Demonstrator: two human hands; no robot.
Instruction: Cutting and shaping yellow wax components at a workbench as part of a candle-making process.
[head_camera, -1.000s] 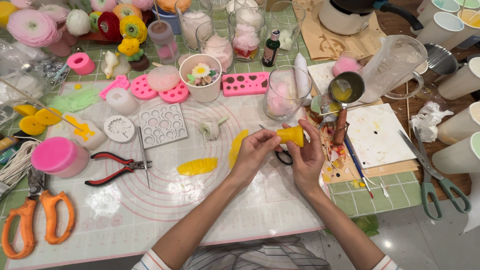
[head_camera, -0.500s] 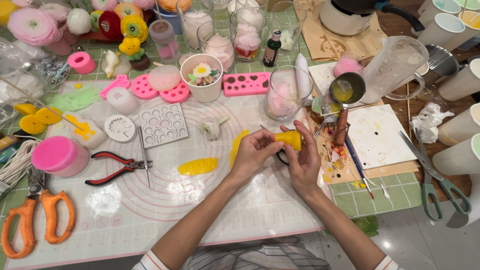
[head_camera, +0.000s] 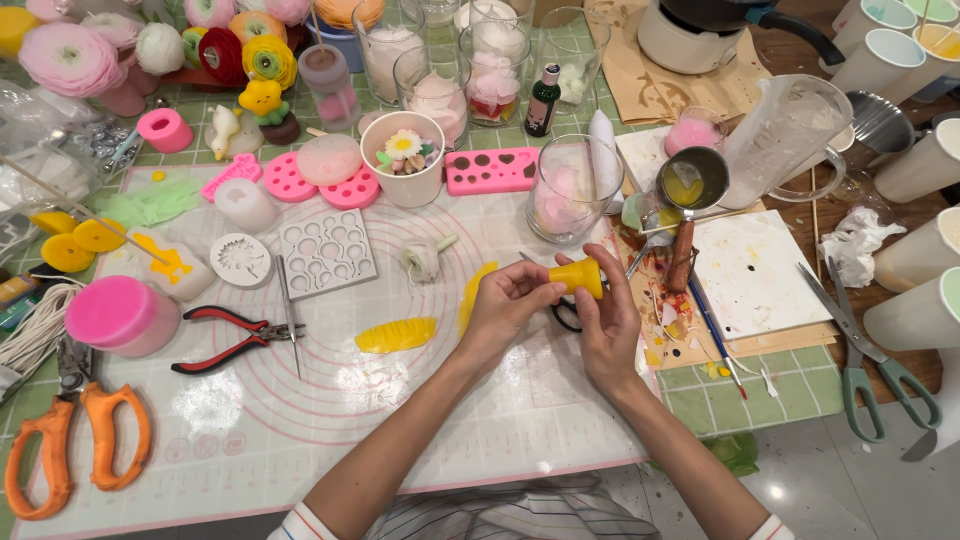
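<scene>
Red-handled pliers (head_camera: 232, 338) lying far left on silicone mat (head_camera: 420, 400). Yellow wax petal (head_camera: 396, 334) flat beside my left hand (head_camera: 505, 305). Both hands pinching small yellow wax cone (head_camera: 580, 277) above mat, right hand (head_camera: 608, 325) cupping from below, black scissors (head_camera: 568, 314) underneath.

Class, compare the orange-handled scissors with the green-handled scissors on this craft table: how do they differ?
The orange-handled scissors lie at the far left, on the mat; the green-handled scissors lie at the right, on the table. The orange handles look bulkier, the green ones slimmer. Both lie flat, untouched.
</scene>
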